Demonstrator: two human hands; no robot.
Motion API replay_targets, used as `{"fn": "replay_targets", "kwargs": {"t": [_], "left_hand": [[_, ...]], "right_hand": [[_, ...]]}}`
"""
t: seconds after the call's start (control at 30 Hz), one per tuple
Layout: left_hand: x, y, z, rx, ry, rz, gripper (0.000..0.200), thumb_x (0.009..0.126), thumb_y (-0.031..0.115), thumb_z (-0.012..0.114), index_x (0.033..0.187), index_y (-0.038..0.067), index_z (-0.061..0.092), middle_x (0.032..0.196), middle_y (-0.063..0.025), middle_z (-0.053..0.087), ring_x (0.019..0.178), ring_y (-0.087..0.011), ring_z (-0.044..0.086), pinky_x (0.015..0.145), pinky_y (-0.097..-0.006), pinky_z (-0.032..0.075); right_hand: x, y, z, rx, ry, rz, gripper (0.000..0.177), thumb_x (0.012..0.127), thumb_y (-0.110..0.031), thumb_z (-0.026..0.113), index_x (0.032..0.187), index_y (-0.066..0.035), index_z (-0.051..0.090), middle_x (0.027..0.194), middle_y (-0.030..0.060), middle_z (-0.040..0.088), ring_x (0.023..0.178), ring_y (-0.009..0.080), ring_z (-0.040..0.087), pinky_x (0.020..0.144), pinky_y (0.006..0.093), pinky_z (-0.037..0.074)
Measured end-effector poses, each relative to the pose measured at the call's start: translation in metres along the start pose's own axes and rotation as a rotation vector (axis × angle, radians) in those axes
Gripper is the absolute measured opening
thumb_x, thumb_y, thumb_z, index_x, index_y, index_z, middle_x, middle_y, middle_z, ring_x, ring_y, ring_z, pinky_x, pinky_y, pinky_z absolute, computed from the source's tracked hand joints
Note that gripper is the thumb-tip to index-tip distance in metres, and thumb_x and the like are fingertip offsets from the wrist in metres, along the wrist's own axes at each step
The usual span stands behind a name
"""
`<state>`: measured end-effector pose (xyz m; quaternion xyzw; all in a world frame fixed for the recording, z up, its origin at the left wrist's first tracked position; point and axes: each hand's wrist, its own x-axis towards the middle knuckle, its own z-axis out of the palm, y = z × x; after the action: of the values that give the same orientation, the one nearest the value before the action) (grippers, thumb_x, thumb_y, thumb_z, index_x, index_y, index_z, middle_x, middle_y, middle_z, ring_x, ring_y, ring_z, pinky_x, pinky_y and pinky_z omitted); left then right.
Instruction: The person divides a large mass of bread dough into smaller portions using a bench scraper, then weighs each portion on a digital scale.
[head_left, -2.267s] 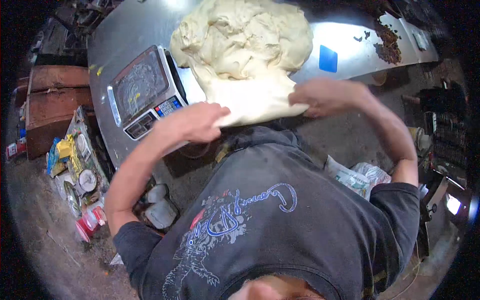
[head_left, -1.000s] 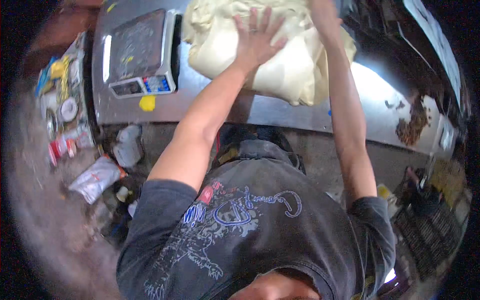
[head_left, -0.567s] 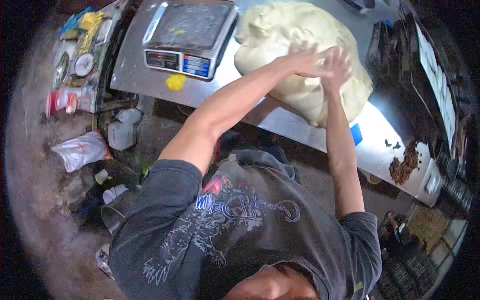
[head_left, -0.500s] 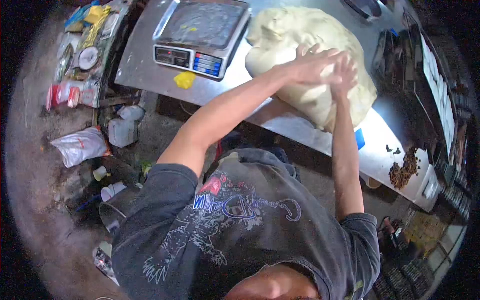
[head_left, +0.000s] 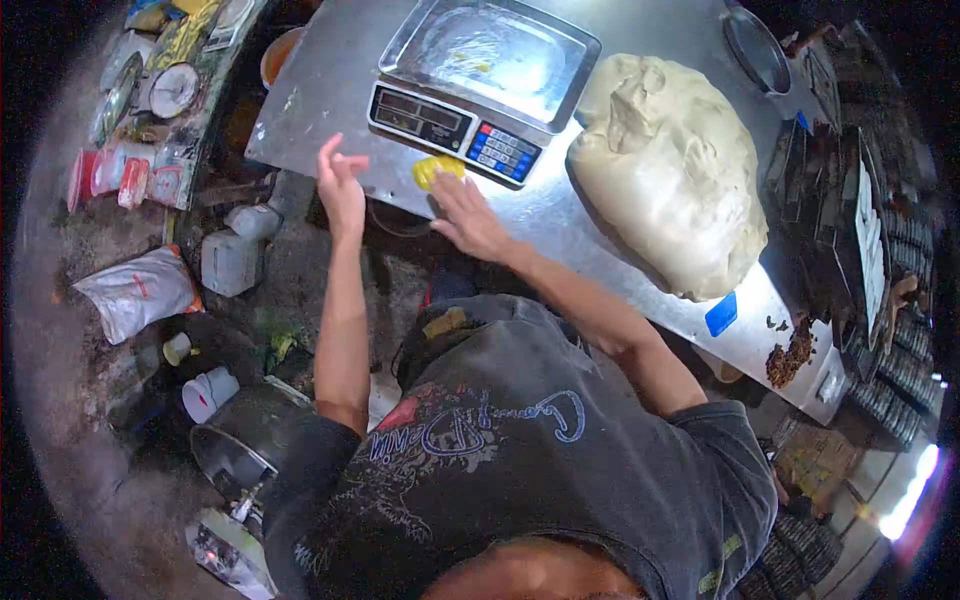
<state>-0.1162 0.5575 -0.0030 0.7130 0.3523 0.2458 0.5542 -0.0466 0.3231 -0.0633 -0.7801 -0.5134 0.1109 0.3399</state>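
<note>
My left hand (head_left: 342, 190) is raised by the table's near edge, fingers apart and holding nothing. My right hand (head_left: 472, 218) reaches across with stretched fingers, the tips touching a small yellow piece (head_left: 437, 171) whose kind I cannot make out. That piece lies on the metal table (head_left: 310, 125) just in front of a digital scale (head_left: 455, 120). Some yellow smears show on the scale's pan. To the right of the scale rests a large, smooth lump of pale dough (head_left: 670, 180), with neither hand on it.
A blue flat piece (head_left: 721, 314) lies below the dough, and dark brown crumbs (head_left: 791, 355) sit near the table's right corner. At the upper right is a round dark pan (head_left: 757, 50). Left of me are a cluttered side table (head_left: 190, 140), a white jug (head_left: 232, 262) and a sack (head_left: 140, 293).
Both hands have left the dough and moved left. My right hand has come to the yellow piece, my left to the table's edge. The view has shifted too.
</note>
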Motion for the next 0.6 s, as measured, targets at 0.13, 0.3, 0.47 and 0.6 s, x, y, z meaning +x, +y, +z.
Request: {"fn": "replay_targets", "kwargs": {"t": [0.13,0.3,0.47,0.6], "left_hand": [[0.070,-0.003,-0.003,0.057,-0.098,0.027,0.046,0.106,0.027,0.042,0.146,0.004,0.042,0.126,-0.0203,0.062,0.111,-0.0263,0.063,0.098,-0.0382,0.047],[0.147,-0.052,0.019,0.230,-0.251,0.147,0.046,0.104,0.028,0.046,0.142,0.001,0.047,0.136,-0.0232,0.059,0.126,-0.0343,0.057,0.106,-0.0413,0.044],[0.155,-0.055,0.042,0.343,-0.361,0.046,0.046,0.106,0.036,0.041,0.127,0.000,0.060,0.122,-0.0261,0.065,0.121,-0.0395,0.059,0.101,-0.0432,0.045],[0.140,-0.055,0.045,0.314,-0.364,0.047,0.047,0.106,0.037,0.042,0.120,-0.001,0.064,0.115,-0.0273,0.067,0.113,-0.0424,0.063,0.095,-0.0456,0.047]], "right_hand": [[0.024,0.005,0.041,-0.297,-0.105,0.064,0.080,0.099,-0.051,0.051,0.158,-0.005,0.022,0.167,0.0170,0.016,0.155,0.0340,0.013,0.124,0.0528,0.012],[0.029,-0.004,0.041,-0.426,-0.062,0.110,0.082,0.100,-0.056,0.045,0.158,-0.003,0.021,0.166,0.0185,0.016,0.155,0.0333,0.015,0.124,0.0536,0.011],[0.027,0.002,0.037,-0.191,-0.079,0.103,0.074,0.099,-0.044,0.055,0.155,-0.003,0.029,0.163,0.0207,0.022,0.152,0.0364,0.021,0.124,0.0516,0.017],[0.062,-0.018,-0.068,0.102,0.015,-0.073,0.059,0.096,-0.029,0.064,0.145,-0.002,0.045,0.153,0.0212,0.041,0.142,0.0396,0.037,0.119,0.0490,0.030]]}}
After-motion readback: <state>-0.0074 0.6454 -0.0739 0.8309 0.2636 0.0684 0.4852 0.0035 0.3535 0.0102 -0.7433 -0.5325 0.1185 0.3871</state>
